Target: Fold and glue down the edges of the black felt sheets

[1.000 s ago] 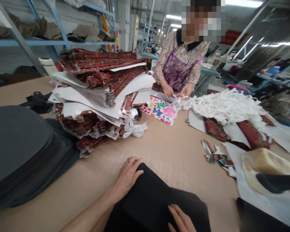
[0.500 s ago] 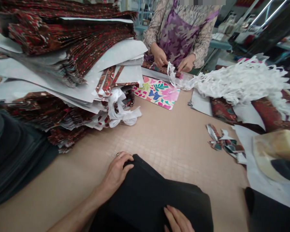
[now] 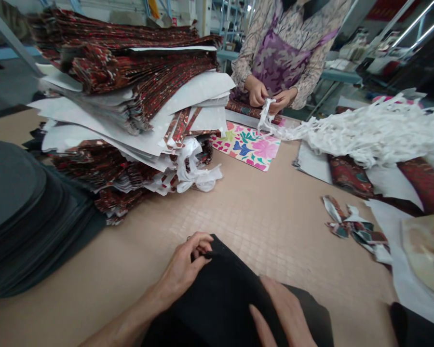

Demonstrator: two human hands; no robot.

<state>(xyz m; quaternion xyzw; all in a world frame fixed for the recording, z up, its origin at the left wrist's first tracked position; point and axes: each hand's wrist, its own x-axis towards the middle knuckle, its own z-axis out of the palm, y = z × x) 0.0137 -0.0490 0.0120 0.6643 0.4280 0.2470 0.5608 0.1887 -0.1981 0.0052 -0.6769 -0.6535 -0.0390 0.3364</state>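
Black fabric [image 3: 217, 303] lies in front of me at the table's near side, with a second dark layer [image 3: 316, 313] sticking out on its right. My left hand [image 3: 184, 267] is closed on the fabric's far left corner, thumb and fingers pinching it. My right hand [image 3: 285, 308] grips the fabric's right edge, the thumb on top and the fingers along the border; its fingertips are partly hidden. A ring shows on a left finger.
Left stand rounded dark pieces [image 3: 14, 193] and a tall stack of patterned red-brown fabric [image 3: 173, 72]. A co-worker [image 3: 282, 62] handles white strips [image 3: 383, 127] across the table [image 3: 246, 207]. Fabric scraps [image 3: 358, 229] and a flowered sheet [image 3: 246, 144] lie there too.
My right hand has moved up and rightward, from lying on the fabric to its right edge. The upper layer now sits apart from the one beneath. My left hand stays at the corner.
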